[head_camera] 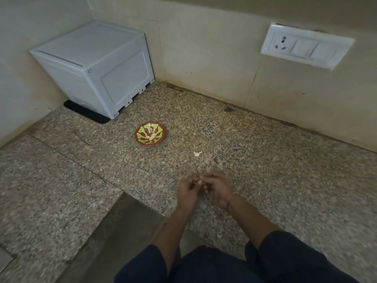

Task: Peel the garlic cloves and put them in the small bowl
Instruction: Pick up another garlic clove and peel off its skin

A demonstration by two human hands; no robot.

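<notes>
A small red bowl with a yellow-green pattern sits on the speckled granite counter, with a few pale peeled cloves in its middle. A white piece of garlic lies on the counter to the bowl's right. Nearer to me, my left hand and my right hand meet fingertip to fingertip just above the counter. Between the fingertips is a small pale garlic clove, mostly hidden by the fingers.
A white box-shaped appliance on a black mat stands in the back left corner. A white socket and switch plate is on the tiled wall at right. The counter edge drops away at lower left. A small dark object lies by the wall.
</notes>
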